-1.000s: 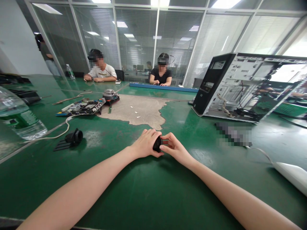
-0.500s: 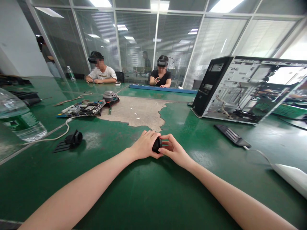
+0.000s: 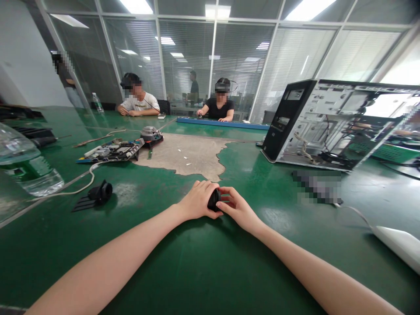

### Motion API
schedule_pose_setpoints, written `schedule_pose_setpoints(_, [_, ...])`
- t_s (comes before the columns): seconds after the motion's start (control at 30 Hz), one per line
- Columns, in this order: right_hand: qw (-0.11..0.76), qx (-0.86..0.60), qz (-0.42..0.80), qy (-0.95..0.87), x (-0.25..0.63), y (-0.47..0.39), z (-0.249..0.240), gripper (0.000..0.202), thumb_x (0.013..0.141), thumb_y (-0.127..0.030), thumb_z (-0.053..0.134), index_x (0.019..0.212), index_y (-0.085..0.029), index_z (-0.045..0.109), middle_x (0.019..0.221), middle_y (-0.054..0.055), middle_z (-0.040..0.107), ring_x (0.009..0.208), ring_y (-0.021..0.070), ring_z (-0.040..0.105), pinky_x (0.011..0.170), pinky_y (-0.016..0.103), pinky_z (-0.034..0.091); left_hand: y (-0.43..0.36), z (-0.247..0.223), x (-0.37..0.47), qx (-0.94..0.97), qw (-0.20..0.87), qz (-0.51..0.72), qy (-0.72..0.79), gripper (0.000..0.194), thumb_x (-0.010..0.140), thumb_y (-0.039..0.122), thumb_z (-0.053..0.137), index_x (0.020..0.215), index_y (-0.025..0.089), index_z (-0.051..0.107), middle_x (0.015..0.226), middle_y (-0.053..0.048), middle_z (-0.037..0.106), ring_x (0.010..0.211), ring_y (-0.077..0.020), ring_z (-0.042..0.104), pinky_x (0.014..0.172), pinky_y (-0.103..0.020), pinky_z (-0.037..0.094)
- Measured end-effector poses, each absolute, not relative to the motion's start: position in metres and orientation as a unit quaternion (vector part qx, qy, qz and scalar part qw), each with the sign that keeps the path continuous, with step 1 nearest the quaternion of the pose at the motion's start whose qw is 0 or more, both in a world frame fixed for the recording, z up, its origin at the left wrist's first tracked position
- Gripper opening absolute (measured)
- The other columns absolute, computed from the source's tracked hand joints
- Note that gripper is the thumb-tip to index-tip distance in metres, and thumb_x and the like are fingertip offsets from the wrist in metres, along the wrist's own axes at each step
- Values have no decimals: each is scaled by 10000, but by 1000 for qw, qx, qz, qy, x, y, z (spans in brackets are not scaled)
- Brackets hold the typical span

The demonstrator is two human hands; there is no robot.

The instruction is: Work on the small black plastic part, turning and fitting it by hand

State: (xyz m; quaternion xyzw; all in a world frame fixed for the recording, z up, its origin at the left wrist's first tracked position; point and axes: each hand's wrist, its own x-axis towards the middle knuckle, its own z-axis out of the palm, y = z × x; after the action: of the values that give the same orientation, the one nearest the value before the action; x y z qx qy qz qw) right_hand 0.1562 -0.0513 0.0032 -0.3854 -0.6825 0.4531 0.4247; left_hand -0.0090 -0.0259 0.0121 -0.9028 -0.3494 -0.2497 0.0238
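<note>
In front of me on the green table, my left hand [image 3: 198,200] is wrapped round a small black object [image 3: 213,200] with a rounded, blocky body. From the other side, the thumb and fingers of my right hand [image 3: 236,204] close on its right edge. The fingers hide much of the object, so its exact kind cannot be made out. To the left lies a black headband-like piece [image 3: 98,192] with a round part and slotted straps.
A water bottle [image 3: 29,164] stands at the left. Behind lie a circuit board [image 3: 113,151] and a metal-topped cooler [image 3: 151,133] by a bare patch [image 3: 193,151]. An open computer case [image 3: 315,124] and white power bank-like block [image 3: 398,243] are at right. Two people [image 3: 139,100] sit opposite.
Both hands stay almost still around the small black object. Across the table, the hand of the person in black has come down and out to the left.
</note>
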Motion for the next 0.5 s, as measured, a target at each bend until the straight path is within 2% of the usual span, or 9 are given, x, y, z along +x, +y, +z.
schedule_pose_setpoints(0.27, [425, -333, 472, -696, 159, -50, -2, 314, 710, -228, 630, 949, -228, 426, 942, 10, 529, 928, 153, 536, 834, 340, 456, -23, 8, -10, -905, 24, -245, -347, 572, 586, 403, 622, 1051, 161, 393, 951, -71, 521, 875, -242, 473, 754, -347, 322])
schedule_pose_setpoints(0.5, [436, -350, 476, -679, 157, -49, 0, 213, 755, -281, 572, 920, -231, 446, 933, 10, 515, 901, 157, 537, 726, 296, 480, -24, 8, -11, -904, 30, -252, -343, 601, 582, 465, 624, 1045, 156, 399, 962, -79, 521, 885, -249, 473, 751, -348, 319])
